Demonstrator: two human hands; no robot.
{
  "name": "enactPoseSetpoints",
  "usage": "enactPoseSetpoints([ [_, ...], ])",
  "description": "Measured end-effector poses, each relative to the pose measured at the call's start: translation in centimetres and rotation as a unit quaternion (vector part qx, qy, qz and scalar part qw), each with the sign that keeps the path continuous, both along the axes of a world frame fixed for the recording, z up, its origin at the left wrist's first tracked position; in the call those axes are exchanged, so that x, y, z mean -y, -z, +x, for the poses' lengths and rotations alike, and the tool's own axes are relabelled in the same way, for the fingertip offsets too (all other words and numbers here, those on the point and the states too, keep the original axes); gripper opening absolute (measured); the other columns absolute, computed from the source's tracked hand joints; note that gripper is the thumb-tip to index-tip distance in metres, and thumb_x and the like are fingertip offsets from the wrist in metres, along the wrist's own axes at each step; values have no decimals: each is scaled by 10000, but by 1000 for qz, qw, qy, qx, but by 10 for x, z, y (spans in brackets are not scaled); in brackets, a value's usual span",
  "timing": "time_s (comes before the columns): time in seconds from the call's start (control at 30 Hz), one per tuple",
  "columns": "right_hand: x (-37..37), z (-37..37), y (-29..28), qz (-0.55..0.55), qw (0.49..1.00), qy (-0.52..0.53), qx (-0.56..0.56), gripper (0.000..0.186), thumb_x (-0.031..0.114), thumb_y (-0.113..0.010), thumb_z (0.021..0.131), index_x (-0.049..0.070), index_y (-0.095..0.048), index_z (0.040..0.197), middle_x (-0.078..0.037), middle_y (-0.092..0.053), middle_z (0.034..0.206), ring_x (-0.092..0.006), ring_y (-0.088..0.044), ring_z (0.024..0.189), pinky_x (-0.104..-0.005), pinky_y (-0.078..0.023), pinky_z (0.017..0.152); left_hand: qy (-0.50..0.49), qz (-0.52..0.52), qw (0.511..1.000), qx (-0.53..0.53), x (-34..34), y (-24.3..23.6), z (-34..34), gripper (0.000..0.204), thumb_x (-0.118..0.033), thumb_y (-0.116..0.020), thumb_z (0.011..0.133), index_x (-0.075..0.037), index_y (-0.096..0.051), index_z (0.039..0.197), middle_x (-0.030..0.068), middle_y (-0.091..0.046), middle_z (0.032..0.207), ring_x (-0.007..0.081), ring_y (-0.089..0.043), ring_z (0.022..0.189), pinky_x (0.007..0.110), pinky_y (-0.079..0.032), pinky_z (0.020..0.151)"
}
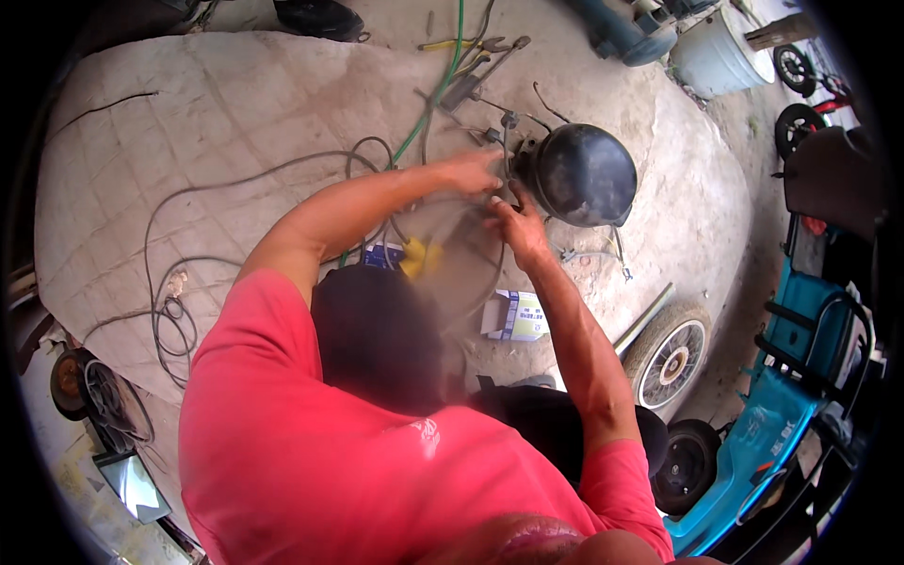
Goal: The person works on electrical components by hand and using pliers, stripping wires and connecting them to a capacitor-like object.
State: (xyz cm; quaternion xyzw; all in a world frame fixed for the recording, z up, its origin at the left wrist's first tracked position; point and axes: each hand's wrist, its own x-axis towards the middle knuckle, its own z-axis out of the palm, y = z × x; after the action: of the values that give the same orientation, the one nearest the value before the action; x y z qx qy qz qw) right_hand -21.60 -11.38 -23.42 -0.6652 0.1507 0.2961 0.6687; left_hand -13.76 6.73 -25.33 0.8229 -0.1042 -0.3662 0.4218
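A round black metal compressor-like unit (pixel 586 176) sits on the pale ground ahead of me, with short pipes and wires at its left side. My left hand (pixel 474 173) reaches in from the left beside a dark cable (pixel 507 151) close to the unit; its fingertips are smeared by motion. Just below it is my right hand (pixel 521 226), index finger stretched toward the unit and thumb apart. The dark cable passes by both hands, and whether fingers touch it is hard to see. A second bundle of thin wires (pixel 617 250) trails from the unit's lower right.
Pliers (pixel 485 45) lie beyond, by a green hose (pixel 443 89). A small open box (pixel 515 315) and a blurred yellow thing (pixel 419 256) lie near my knees. Looped cable (pixel 169 320) spreads left. A spoked wheel (pixel 670 356) and blue vehicle (pixel 763 424) stand right; a white bucket (pixel 720 56) stands behind.
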Motion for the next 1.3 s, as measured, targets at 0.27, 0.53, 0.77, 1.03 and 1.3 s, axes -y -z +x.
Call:
enactPoseSetpoints([
  [0.27, -3, 8, -1, 63, 997, 17, -50, 755, 246, -645, 950, 36, -260, 1565, -112, -710, 1122, -154, -666, 781, -275, -495, 639, -39, -43, 998, -27, 2, 9, -12, 716, -144, -601, 907, -152, -314, 1563, 147, -696, 872, 225, -660, 680, 357, -544, 613],
  [0.53, -5, 5, 14, 67, 997, 10, -21, 734, 218, -641, 950, -7, -277, 1547, -127, -704, 1086, -152, -668, 765, -255, -492, 620, -76, -65, 994, -33, -3, 23, -23, 697, -126, -570, 903, -162, -332, 1558, 137, -683, 877, 218, -654, 703, 351, -544, 625],
  [0.77, -7, 6, -3, 89, 996, 24, -4, 700, 218, -628, 958, -42, -307, 1523, -129, -693, 1109, -145, -676, 780, -255, -495, 631, -90, -133, 984, -80, -3, 29, -20, 719, -65, -534, 896, -149, -302, 1571, 105, -659, 847, 173, -620, 698, 321, -513, 581],
  [1.03, -6, 6, 4, 69, 997, 19, 14, 685, 189, -598, 950, -54, -308, 1520, -129, -696, 1104, -148, -685, 802, -251, -502, 679, -102, -128, 984, -71, -5, 22, -23, 739, -54, -529, 894, -153, -273, 1580, 93, -649, 810, 176, -605, 635, 323, -500, 548],
  [1.3, -2, 6, 8, 49, 998, -4, 43, 658, 175, -576, 945, -66, -330, 1505, -129, -698, 1098, -152, -688, 811, -261, -512, 739, -76, -113, 985, -104, -1, 15, -19, 720, -84, -535, 917, -171, -288, 1587, 93, -640, 859, 156, -599, 704, 314, -504, 599],
])
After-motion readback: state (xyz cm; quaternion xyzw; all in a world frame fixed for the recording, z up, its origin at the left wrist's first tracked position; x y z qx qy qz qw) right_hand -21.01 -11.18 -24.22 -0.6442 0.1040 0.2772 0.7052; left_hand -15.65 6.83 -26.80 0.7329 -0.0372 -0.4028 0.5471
